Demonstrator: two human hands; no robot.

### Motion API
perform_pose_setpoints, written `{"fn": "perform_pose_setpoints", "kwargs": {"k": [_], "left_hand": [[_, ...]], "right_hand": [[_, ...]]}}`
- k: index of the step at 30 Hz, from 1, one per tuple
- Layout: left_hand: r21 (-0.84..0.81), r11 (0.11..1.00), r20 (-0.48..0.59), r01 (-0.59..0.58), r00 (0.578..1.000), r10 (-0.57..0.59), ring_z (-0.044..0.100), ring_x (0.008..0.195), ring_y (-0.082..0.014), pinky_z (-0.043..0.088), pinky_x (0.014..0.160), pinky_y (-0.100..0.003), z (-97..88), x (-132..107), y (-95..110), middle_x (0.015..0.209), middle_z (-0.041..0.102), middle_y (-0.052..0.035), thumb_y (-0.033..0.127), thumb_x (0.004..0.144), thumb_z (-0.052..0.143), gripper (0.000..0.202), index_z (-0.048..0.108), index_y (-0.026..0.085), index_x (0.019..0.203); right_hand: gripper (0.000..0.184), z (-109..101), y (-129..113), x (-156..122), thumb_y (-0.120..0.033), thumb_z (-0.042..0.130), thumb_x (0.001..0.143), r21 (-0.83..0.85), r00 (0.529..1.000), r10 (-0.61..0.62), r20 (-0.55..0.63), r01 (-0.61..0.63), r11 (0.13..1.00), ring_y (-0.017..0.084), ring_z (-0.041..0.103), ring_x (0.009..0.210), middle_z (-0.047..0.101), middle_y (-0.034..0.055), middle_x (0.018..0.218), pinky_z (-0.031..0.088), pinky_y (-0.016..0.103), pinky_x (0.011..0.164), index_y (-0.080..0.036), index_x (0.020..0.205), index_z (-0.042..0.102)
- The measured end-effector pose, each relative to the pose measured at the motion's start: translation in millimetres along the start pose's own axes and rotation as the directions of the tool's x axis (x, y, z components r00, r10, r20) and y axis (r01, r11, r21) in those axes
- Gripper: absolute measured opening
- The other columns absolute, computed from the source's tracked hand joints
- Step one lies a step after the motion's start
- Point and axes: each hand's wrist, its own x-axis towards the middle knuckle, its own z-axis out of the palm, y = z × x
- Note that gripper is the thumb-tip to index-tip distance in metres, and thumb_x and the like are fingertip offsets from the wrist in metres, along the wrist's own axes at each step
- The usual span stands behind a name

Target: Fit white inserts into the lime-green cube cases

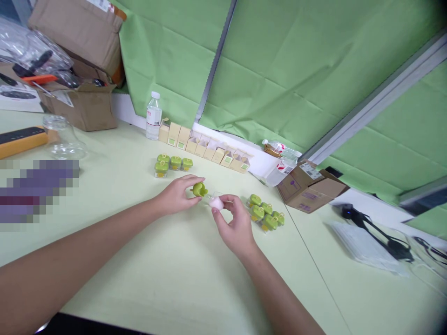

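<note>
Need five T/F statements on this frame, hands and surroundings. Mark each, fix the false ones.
1. The left hand holds a green piece. True.
2. The right hand is empty. False: it holds a whitish item.
3. Small cardboard boxes stand in a row beyond the hands. True.
4. The upright bottle has a red cap. False: its cap is white.
5. Green-lidded containers sit only beyond the left hand. False: another cluster sits beside the right hand.

An upright labelled bottle (153,117) stands before green cloth (296,65), an open cardboard box (92,109) to its left.
</note>
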Motion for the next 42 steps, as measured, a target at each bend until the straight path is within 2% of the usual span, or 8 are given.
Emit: {"fn": "perform_pose_setpoints", "kwargs": {"k": [3, 5, 9, 12, 17, 26, 34, 42], "left_hand": [[-0.082, 0.997, 0.062, 0.007, 0.998, -0.002, 0.065, 0.105, -0.0221, 0.054, 0.092, -0.035, 0.1, -1.1, 5.5, 0.119, 0.066, -0.0097, 0.021, 0.075, 0.069, 0.054, 0.062, 0.020, 0.128], [-0.123, 0.992, 0.103, 0.002, 0.995, 0.010, 0.065, 0.103, -0.0214, 0.054, 0.090, -0.034, 0.6, -2.5, 11.5, 0.114, 0.067, -0.0088, 0.017, 0.073, 0.068, 0.054, 0.063, 0.020, 0.126], [-0.216, 0.975, 0.166, 0.059, 0.986, -0.023, 0.065, 0.097, -0.0200, 0.054, 0.088, -0.033, 2.4, -5.2, 22.6, 0.112, 0.066, -0.0074, 0.015, 0.072, 0.068, 0.055, 0.060, 0.020, 0.126], [-0.294, 0.948, 0.199, 0.120, 0.978, -0.061, 0.065, 0.097, -0.0197, 0.053, 0.091, -0.034, 3.7, -6.2, 26.8, 0.111, 0.066, -0.0069, 0.017, 0.073, 0.069, 0.051, 0.057, 0.019, 0.123], [-0.396, 0.907, 0.219, 0.144, 0.974, -0.059, 0.064, 0.096, -0.0193, 0.052, 0.090, -0.034, 5.5, -6.3, 26.1, 0.107, 0.067, -0.0065, 0.017, 0.075, 0.070, 0.042, 0.060, 0.018, 0.116], [-0.552, 0.807, 0.228, 0.211, 0.969, -0.097, 0.065, 0.097, -0.0215, 0.055, 0.088, -0.038, 9.1, -5.5, 19.8, 0.110, 0.068, -0.0105, 0.023, 0.077, 0.075, 0.042, 0.063, 0.017, 0.117], [-0.655, 0.655, 0.320, 0.378, 0.923, -0.213, 0.067, 0.098, -0.0233, 0.055, 0.089, -0.042, 10.4, -5.0, 21.0, 0.109, 0.070, -0.0118, 0.032, 0.075, 0.080, 0.051, 0.064, 0.013, 0.120], [-0.679, 0.570, 0.373, 0.463, 0.886, -0.276, 0.068, 0.099, -0.0238, 0.051, 0.097, -0.045, 9.6, -5.1, 21.2, 0.105, 0.072, -0.0092, 0.039, 0.075, 0.081, 0.054, 0.066, 0.017, 0.122]], "right_hand": [[0.024, 1.7, 1.6, 3.1, -0.031, 0.067, 0.084, 0.270, 0.988, 0.154, 0.014, -0.152, 0.951, 0.020, 0.069, 0.090, 0.069, 0.0056, 0.100, 0.055, 0.036, 0.082, -0.023, 0.102, 0.054], [0.029, 2.4, 3.2, 5.4, -0.034, 0.071, 0.081, 0.384, 0.975, 0.221, 0.029, -0.215, 0.898, 0.020, 0.069, 0.090, 0.068, 0.0056, 0.103, 0.055, 0.035, 0.082, -0.023, 0.104, 0.056], [0.045, 1.0, 4.0, 8.0, -0.037, 0.075, 0.078, 0.499, 0.947, 0.318, 0.040, -0.295, 0.815, 0.021, 0.068, 0.097, 0.065, 0.0067, 0.115, 0.053, 0.040, 0.093, -0.024, 0.118, 0.059], [0.038, 0.6, 5.1, 8.4, -0.039, 0.074, 0.079, 0.546, 0.936, 0.344, 0.073, -0.326, 0.771, 0.021, 0.067, 0.099, 0.066, 0.0058, 0.113, 0.050, 0.043, 0.099, -0.023, 0.112, 0.063], [0.033, 4.4, 7.5, 8.0, -0.038, 0.077, 0.076, 0.535, 0.943, 0.327, 0.065, -0.309, 0.786, 0.020, 0.066, 0.096, 0.068, 0.0042, 0.104, 0.053, 0.040, 0.094, -0.023, 0.102, 0.063], [0.033, 5.7, 5.5, 7.3, -0.038, 0.078, 0.075, 0.495, 0.951, 0.292, 0.099, -0.301, 0.815, 0.020, 0.066, 0.095, 0.069, 0.0046, 0.102, 0.054, 0.038, 0.090, -0.023, 0.101, 0.063], [0.032, 5.6, 7.2, 7.4, -0.037, 0.078, 0.076, 0.480, 0.961, 0.236, 0.145, -0.277, 0.832, 0.019, 0.068, 0.091, 0.072, 0.0045, 0.101, 0.056, 0.037, 0.086, -0.023, 0.103, 0.066], [0.030, 7.5, 4.0, 5.4, -0.037, 0.078, 0.077, 0.455, 0.980, 0.192, 0.046, -0.192, 0.870, 0.019, 0.069, 0.089, 0.072, 0.0044, 0.096, 0.058, 0.036, 0.083, -0.023, 0.100, 0.064]]}}
